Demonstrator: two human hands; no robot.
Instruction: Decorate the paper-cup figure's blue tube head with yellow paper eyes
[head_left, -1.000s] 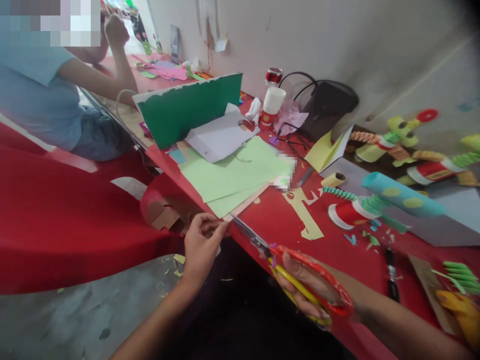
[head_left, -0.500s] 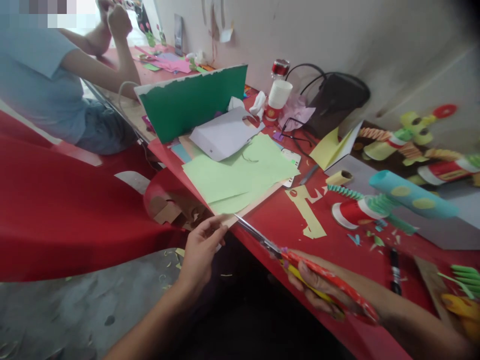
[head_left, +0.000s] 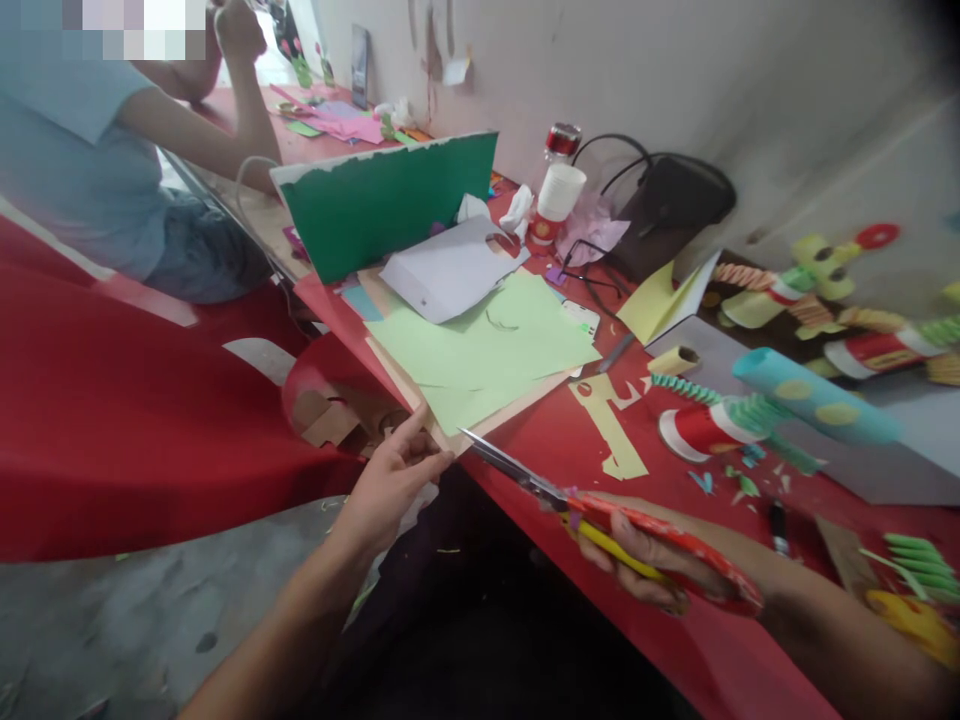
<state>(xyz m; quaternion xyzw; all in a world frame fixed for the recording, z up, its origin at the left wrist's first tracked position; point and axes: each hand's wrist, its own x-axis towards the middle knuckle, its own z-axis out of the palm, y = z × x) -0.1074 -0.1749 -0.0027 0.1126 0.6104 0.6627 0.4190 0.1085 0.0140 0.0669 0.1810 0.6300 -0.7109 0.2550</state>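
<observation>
On red table (head_left: 540,432) | green paper (head_left: 457,352) beyond hands (head_left: 386,490) | scissors (head_left: 561,498) in right hand (head_left: 646,548)

Near the wall (head_left: 712,80), a black bag (head_left: 679,205) is resting, and a stack of cups (head_left: 561,190) is standing close by. A green board (head_left: 394,205) is standing on its edge. At the right, a blue tube (head_left: 814,393) is lying near a red-and-white cup (head_left: 701,435), and a marker (head_left: 778,527) is lying nearer. Behind them, a blurred yellow figure (head_left: 821,270), probably of paper, is showing. At the left, a co-worker (head_left: 75,180) is sitting.
</observation>
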